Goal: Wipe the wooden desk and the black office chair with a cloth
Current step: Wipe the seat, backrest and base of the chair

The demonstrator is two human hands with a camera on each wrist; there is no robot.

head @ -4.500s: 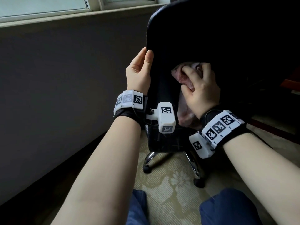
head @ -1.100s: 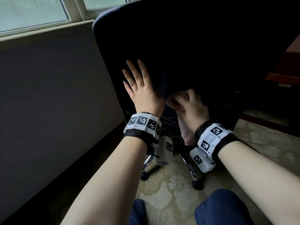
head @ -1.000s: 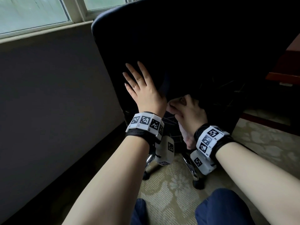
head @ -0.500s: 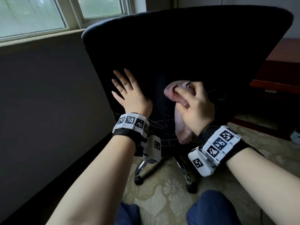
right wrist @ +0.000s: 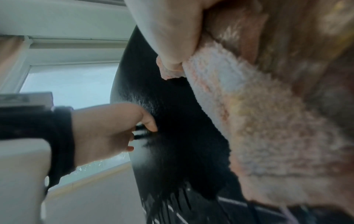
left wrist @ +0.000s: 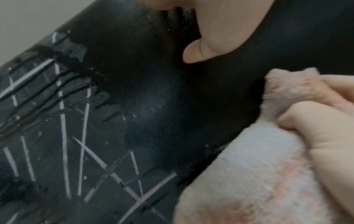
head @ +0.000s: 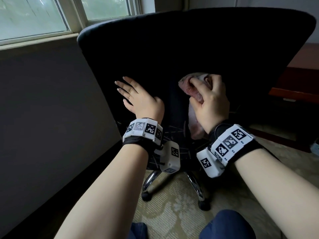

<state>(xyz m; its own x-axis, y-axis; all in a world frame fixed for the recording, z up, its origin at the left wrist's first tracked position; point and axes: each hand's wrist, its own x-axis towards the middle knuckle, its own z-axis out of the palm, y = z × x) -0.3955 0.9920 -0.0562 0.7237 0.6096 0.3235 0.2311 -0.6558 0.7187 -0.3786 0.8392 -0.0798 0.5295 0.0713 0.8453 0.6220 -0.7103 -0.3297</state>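
The black office chair (head: pixel 189 49) stands in front of me with its back towards me and fills the upper head view. My left hand (head: pixel 138 99) lies flat on the left part of the chair back, fingers straight; its thumb (left wrist: pixel 201 50) shows in the left wrist view. My right hand (head: pixel 210 99) grips a bunched pink cloth (head: pixel 193 90) and presses it against the middle of the chair back. The cloth (left wrist: pixel 258 174) hangs below the fist, also filling the right of the right wrist view as fluffy pink cloth (right wrist: pixel 268 121). The wooden desk (head: pixel 300 78) shows at the right edge.
A dark wall (head: pixel 43 118) with a window (head: pixel 34 14) above it stands close on the left. The chair's chrome legs and castors (head: pixel 150 185) rest on a patterned carpet (head: pixel 172 213). My knees in blue trousers (head: pixel 224 225) are at the bottom.
My right hand has moved the cloth up from the lower chair back to its middle. The left hand went from gripping the chair's edge to lying flat on the back.
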